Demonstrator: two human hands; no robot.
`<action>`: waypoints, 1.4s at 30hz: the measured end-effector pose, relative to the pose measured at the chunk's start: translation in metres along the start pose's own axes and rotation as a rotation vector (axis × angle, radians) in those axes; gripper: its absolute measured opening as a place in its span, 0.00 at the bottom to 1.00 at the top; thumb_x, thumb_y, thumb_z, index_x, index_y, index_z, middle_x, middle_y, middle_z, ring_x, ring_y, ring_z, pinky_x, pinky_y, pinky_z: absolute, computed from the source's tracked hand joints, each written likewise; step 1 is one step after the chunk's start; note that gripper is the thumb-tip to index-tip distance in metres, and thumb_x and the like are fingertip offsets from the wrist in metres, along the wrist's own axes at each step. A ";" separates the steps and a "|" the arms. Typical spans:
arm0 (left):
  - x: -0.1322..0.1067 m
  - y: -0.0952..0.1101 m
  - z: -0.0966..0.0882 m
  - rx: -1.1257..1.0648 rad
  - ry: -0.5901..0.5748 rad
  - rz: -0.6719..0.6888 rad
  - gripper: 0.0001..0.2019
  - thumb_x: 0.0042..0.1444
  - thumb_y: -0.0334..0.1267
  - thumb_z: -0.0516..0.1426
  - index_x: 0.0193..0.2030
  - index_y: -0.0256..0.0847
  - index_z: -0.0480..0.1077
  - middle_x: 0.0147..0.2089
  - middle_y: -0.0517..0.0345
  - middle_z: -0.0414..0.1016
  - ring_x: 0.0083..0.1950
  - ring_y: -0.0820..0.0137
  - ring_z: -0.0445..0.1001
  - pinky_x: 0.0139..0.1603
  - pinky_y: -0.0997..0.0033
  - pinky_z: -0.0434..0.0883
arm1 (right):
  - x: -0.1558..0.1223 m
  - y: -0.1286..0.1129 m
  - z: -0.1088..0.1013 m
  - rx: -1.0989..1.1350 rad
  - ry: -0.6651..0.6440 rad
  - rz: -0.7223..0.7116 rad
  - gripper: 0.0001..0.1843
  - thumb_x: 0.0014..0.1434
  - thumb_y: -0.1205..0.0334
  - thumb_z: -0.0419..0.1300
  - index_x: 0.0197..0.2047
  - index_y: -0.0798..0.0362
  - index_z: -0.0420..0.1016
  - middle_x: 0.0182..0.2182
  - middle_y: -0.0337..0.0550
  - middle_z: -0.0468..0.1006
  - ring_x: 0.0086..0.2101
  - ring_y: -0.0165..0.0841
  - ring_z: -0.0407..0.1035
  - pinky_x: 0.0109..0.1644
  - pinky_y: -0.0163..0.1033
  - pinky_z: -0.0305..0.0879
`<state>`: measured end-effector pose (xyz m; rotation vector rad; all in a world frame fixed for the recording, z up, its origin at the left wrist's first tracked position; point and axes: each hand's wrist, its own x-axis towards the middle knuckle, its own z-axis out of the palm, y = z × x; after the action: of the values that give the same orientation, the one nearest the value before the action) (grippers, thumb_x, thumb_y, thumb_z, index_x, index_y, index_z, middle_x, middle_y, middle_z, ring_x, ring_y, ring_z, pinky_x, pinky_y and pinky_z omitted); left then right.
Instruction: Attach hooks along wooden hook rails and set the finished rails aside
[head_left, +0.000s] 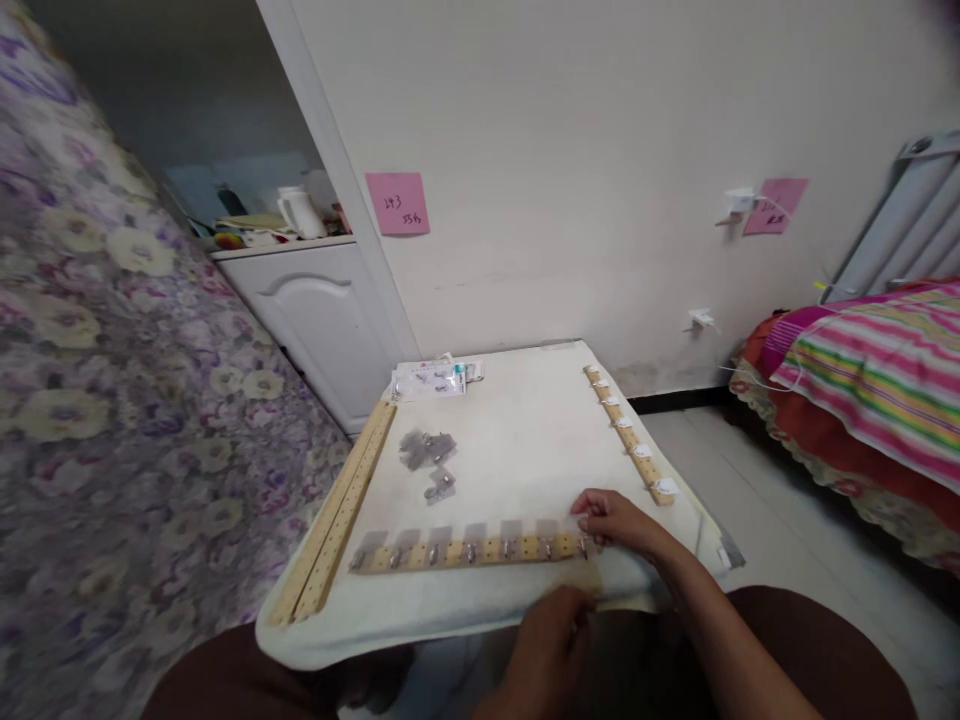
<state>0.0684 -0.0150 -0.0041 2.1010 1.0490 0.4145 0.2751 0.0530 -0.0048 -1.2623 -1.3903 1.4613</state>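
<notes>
A wooden strip [454,553] with holes lies along the near part of the table, carrying a row of small metal pieces on clear plastic cards. At its right end, my right hand [615,524] is closed, its fingertips pinching the last small clear card [579,522]. Below that end, at the table's front edge, is my left hand [551,630]. Its fingers curl away from view and look blurred, so what they hold cannot be made out. A loose pile of similar small clear packets [426,450] lies left of centre, with a few more packets [440,486] just nearer.
Two long perforated wooden strips [337,515] run along the table's left side. Another strip [630,437] with white tags lies at the right. Printed packets [429,380] sit at the back left of the cloth-covered table [517,430]. A wall stands behind; a bed [870,370] is at right.
</notes>
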 end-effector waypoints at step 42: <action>0.020 -0.019 0.020 0.126 -0.061 -0.061 0.32 0.55 0.33 0.49 0.68 0.41 0.47 0.64 0.50 0.62 0.59 0.58 0.67 0.59 0.57 0.64 | 0.004 0.006 -0.001 -0.018 0.046 0.079 0.09 0.41 0.65 0.57 0.31 0.53 0.67 0.18 0.29 0.65 0.17 0.22 0.56 0.21 0.30 0.50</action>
<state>0.0824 -0.0012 -0.0323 2.1716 1.1254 0.2584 0.2757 0.0565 -0.0117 -1.3679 -1.3391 1.4666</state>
